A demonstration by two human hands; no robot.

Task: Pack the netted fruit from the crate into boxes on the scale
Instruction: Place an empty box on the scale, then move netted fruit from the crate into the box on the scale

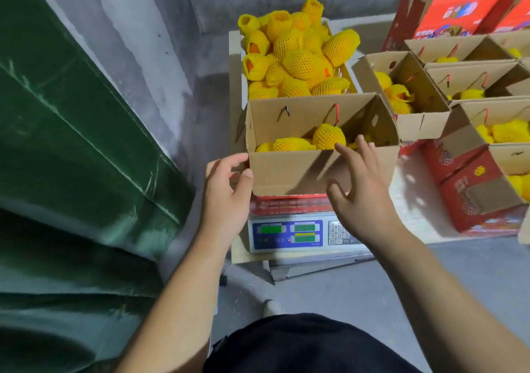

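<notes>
Netted fruit in yellow foam sleeves (295, 56) heaps the crate at upper centre; a few pieces (328, 135) lie in the open brown cardboard box (286, 168) on the grey digital scale (304, 233). The left hand (226, 191) touches the box's left corner, fingers loosely curved; the right hand (364, 189) hovers spread at its front rim, holding nothing. Filling looks underway; next probably means reaching to the crate.

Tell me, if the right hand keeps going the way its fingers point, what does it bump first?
Probably the netted fruit in the box on the scale. The right hand is open, fingertips at the near rim, pointing up and in. Depth is unclear, so it may brush the rim first.
</notes>
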